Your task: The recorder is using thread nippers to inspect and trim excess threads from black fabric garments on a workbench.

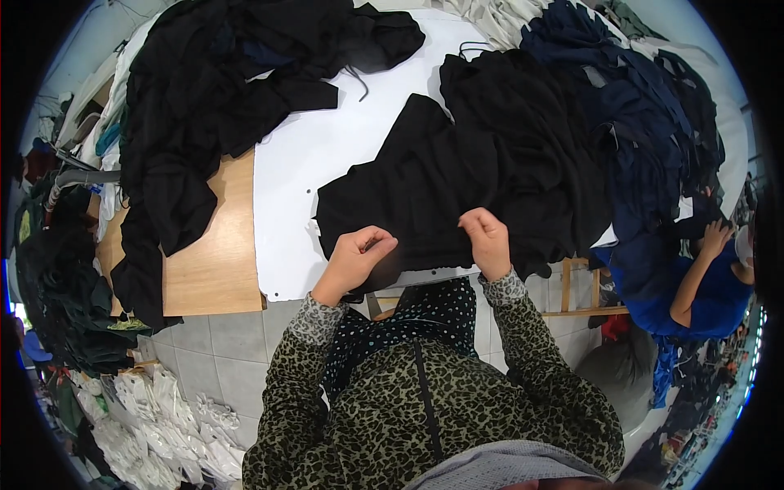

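Observation:
A black garment (404, 180) lies spread on the white board at the table's near edge, and both my hands are over its near part. My left hand (353, 261) is at its near left corner, closed, with thumb and fingertips together. To the right, my right hand (487, 243) is also closed in a pinch above the cloth. Whatever either pinch holds is too small or too dark against the black fabric to make out. A heap of black garments (523, 122) adjoins the spread one on its right.
More black garments (196, 98) are piled on the left, partly over a wooden board (216, 253). Navy garments (645, 139) lie heaped at the far right. A person in blue (694, 286) works at the right side. White plastic bags (159, 416) lie on the tiled floor, lower left.

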`<move>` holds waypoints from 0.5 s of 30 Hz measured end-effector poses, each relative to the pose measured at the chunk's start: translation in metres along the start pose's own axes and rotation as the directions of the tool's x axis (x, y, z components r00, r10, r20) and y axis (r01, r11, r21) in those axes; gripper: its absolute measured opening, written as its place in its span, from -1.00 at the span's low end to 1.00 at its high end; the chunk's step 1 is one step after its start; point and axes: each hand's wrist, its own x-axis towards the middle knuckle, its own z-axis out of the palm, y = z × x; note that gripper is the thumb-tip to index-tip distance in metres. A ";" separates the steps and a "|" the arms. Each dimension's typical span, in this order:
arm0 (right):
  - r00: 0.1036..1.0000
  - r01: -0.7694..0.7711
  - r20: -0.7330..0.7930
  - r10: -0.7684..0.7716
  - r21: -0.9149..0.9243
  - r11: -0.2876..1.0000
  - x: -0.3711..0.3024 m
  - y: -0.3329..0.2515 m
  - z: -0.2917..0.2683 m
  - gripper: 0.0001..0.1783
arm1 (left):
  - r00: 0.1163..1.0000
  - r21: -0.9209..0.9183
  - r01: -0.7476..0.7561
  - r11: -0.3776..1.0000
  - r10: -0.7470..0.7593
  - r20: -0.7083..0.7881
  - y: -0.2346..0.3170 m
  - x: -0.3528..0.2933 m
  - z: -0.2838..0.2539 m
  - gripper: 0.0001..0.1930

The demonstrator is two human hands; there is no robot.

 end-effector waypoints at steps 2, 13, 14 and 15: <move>0.966 0.235 0.218 -0.139 -0.524 0.818 0.002 -0.016 -0.004 -0.89 | 1.000 -0.069 0.005 0.998 -0.006 -0.013 -0.004 0.001 0.000 -0.85; 0.922 0.216 0.385 -0.039 -0.429 0.877 -0.020 -0.048 0.028 -0.55 | 0.999 -0.344 0.005 0.939 -0.023 -0.048 0.001 -0.003 0.006 -0.90; 0.923 0.215 0.382 -0.038 -0.431 0.877 -0.019 -0.046 0.024 -0.55 | 0.999 -0.323 -0.014 0.946 -0.002 -0.050 0.013 -0.005 0.008 -0.87; 0.932 0.113 0.363 0.017 -0.335 0.935 -0.018 -0.042 0.021 -0.58 | 0.998 -0.302 -0.033 0.953 0.018 -0.052 0.020 -0.005 0.010 -0.81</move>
